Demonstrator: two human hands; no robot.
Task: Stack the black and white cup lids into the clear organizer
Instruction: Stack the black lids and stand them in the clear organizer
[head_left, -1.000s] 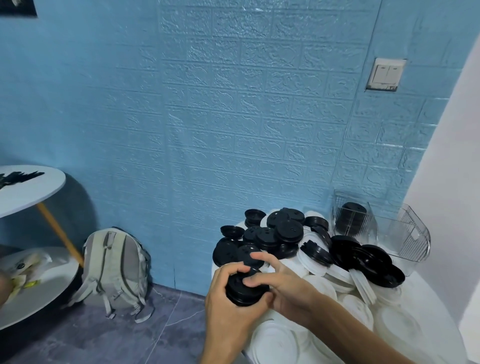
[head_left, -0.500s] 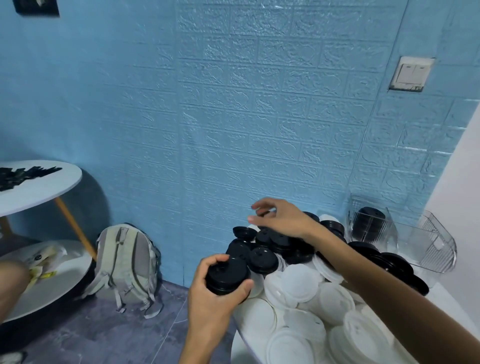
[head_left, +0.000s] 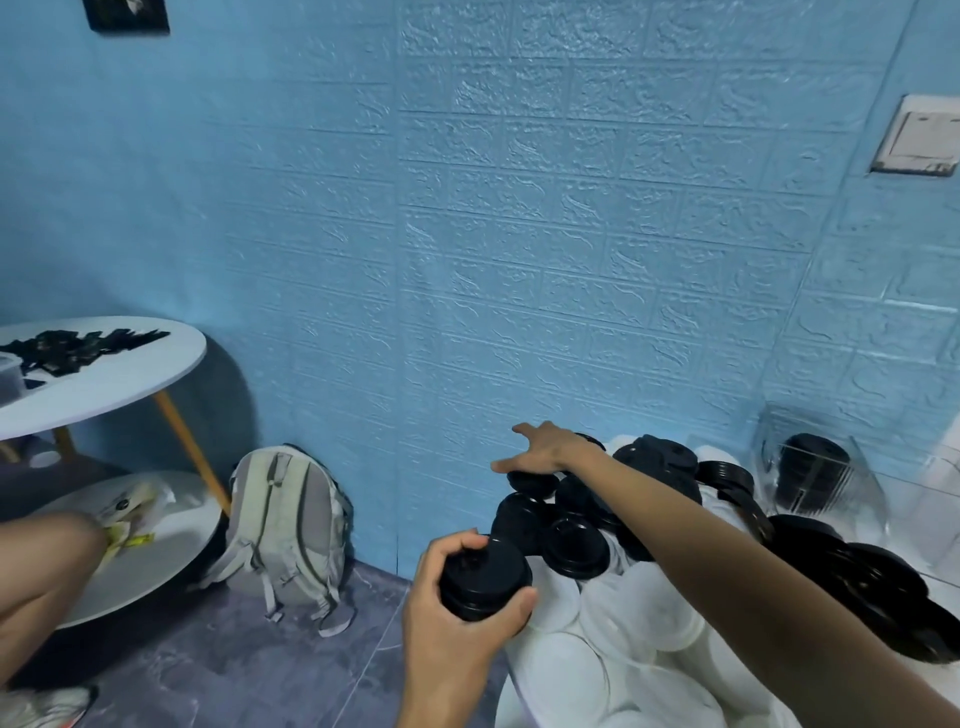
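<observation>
My left hand (head_left: 457, 613) grips a short stack of black lids (head_left: 485, 579) by its sides, near the table's left edge. My right hand (head_left: 545, 449) reaches to the far left of the pile with its fingers spread, resting on a black lid (head_left: 532, 480). Loose black lids (head_left: 576, 545) lie heaped at the back, and white lids (head_left: 639, 618) cover the front of the table. The clear organizer (head_left: 852, 483) stands at the back right with a row of black lids (head_left: 813, 470) in its left compartment.
The blue brick-pattern wall rises right behind the pile. A grey backpack (head_left: 288, 525) leans on the floor to the left. A white two-tier round table (head_left: 98, 374) stands at far left, and a knee (head_left: 41, 566) shows at the left edge.
My right hand left the stack and reached out to the far left lids, now spread on one. My left hand keeps holding the stack. The view shifted closer and to the left.
</observation>
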